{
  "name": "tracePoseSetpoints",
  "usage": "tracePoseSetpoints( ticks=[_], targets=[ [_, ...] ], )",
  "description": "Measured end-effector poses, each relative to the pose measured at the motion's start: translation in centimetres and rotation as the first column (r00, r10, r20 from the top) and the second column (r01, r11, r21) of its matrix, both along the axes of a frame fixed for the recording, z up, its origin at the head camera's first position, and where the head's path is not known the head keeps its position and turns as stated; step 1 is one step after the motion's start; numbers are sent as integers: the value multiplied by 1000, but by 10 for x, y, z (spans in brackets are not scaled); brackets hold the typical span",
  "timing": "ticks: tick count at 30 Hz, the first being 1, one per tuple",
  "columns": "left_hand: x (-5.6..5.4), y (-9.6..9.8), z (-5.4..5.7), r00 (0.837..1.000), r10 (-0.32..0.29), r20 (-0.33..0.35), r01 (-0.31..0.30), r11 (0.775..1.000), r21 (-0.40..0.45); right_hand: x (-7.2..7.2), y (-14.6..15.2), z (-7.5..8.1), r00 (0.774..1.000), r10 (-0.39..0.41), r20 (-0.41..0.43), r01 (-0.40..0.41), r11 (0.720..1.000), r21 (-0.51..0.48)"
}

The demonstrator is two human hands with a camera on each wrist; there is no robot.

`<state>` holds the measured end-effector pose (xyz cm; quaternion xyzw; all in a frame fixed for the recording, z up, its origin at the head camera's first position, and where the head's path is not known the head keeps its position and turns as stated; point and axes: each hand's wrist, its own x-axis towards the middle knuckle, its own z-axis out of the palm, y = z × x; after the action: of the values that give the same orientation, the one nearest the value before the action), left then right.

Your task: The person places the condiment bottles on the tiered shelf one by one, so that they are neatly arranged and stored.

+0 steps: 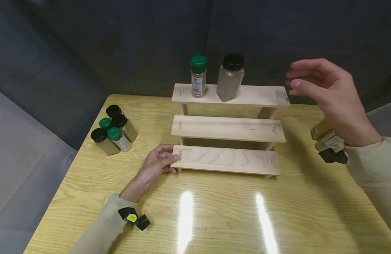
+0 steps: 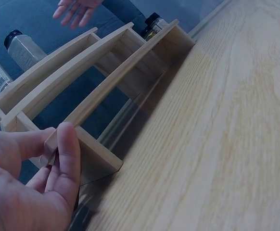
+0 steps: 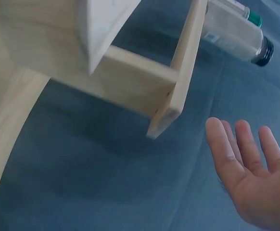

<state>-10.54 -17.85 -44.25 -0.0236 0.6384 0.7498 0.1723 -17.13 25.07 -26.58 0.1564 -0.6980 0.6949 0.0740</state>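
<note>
A three-tier wooden spice rack (image 1: 227, 127) stands on the table. My left hand (image 1: 158, 160) pinches the left end of its lowest shelf, thumb on top and fingers beneath; the left wrist view shows this grip on the board's corner (image 2: 53, 144). On the top shelf stand a green-capped spice jar (image 1: 198, 79) and, to its right, a larger black-capped spice jar (image 1: 230, 79). My right hand (image 1: 325, 83) is in the air by the right end of the top shelf, fingers relaxed and holding nothing. The right wrist view shows that hand (image 3: 255, 178) apart from the rack.
Several spice jars with black and green caps (image 1: 114, 128) cluster at the table's left. Two more containers (image 1: 329, 141) stand at the right, partly hidden by my right wrist. Dark cloth (image 1: 144, 42) hangs behind the table (image 1: 150, 229).
</note>
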Motion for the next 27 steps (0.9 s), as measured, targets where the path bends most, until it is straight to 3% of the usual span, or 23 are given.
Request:
tracePoseSetpoints(
  ticks=[3, 11, 14, 17, 19, 22, 25, 27],
  targets=[
    [0, -1, 0, 1000, 1, 5, -1, 1000, -11, 2, 11, -2, 1000, -5, -22, 4, 999, -38],
    [0, -2, -1, 1000, -7, -4, 7, 1000, -2, 9, 47, -9, 992, -112, -52, 112, 994, -11],
    [0, -2, -1, 1000, -17, -10, 18, 1000, 4, 12, 62, -15, 982, -172, -76, 174, 985, 19],
    [0, -2, -1, 1000, -21, -15, 21, 1000, 6, 12, 74, -22, 972, -210, -104, 210, 978, -12],
    [0, -2, -1, 1000, -20, -17, 20, 1000, 3, 13, 82, -26, 963, -242, -119, 247, 969, 28],
    [0, -2, -1, 1000, -16, -16, 16, 1000, 0, 16, 91, -30, 933, -331, -144, 352, 922, 160],
    [0, -2, -2, 1000, -17, -15, 17, 1000, 0, 20, 98, -33, 878, -443, -183, 480, 815, 326],
    [0, -2, -2, 1000, -17, -13, 17, 1000, 2, 22, 102, -36, 847, -493, -198, 531, 761, 374]
  ],
)
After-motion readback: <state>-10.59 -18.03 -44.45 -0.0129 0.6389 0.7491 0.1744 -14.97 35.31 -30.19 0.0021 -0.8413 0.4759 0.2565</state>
